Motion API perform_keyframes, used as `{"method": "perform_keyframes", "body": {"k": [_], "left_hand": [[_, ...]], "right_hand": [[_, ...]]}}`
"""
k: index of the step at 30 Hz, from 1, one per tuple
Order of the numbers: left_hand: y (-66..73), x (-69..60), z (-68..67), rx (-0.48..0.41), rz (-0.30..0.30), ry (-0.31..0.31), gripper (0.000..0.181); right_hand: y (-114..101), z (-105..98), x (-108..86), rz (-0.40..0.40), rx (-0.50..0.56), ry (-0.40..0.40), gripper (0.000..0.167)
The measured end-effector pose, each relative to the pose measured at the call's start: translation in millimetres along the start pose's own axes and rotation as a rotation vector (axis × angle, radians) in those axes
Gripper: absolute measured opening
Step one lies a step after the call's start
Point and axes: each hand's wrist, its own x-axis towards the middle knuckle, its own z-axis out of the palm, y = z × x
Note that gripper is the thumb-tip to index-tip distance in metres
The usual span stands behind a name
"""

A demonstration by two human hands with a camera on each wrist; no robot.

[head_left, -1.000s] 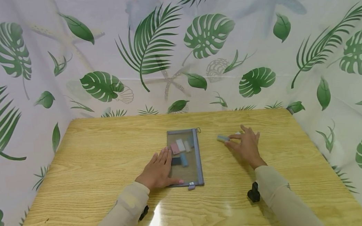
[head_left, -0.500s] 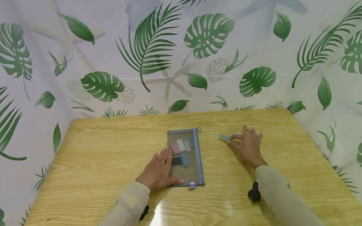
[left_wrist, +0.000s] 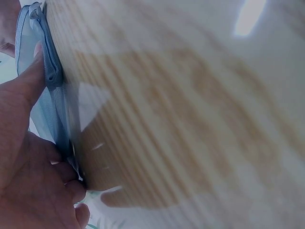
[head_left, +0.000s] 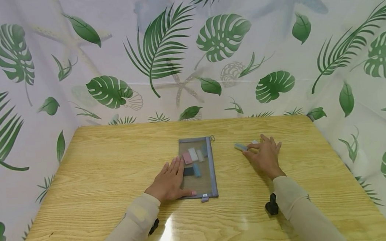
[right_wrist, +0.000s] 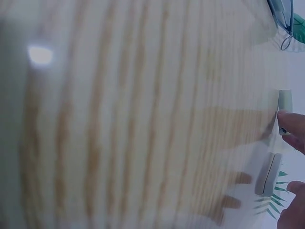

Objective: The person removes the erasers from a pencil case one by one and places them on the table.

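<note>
A mesh zip pouch (head_left: 200, 184) with a grey-blue border lies flat on the table. Through its mesh show several small blocks that look like erasers, among them a pink one (head_left: 187, 158) and a dark one (head_left: 188, 171). My left hand (head_left: 166, 183) rests along the pouch's left edge, fingers straight and thumb over the near edge. To the right of the pouch, my right hand (head_left: 264, 156) pinches a pale blue-green eraser-like block (head_left: 240, 147) between thumb and forefinger, its other fingers raised. A white block (right_wrist: 270, 174) lies beside that hand, partly hidden by it in the head view.
The wood-grain table (head_left: 115, 151) ends at a leaf-printed curtain (head_left: 176, 62) at the back and sides. A metal ring (head_left: 213, 138) sticks out from the pouch's far right corner, and a small tab (head_left: 205, 199) from its near edge.
My right hand has shifted slightly to the right with the blue-green block still pinched. The left hand and the pouch have stayed in place.
</note>
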Motion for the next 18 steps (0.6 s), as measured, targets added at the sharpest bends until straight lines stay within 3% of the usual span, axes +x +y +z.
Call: {"method": "perform_keyframes", "body": {"k": [18], "left_hand": [[0.8, -0.4, 0.0, -0.008, -0.007, -0.007, 0.114]], "right_hand": [[-0.4, -2.1, -2.4, 0.032, -0.012, -0.057, 0.029]]}}
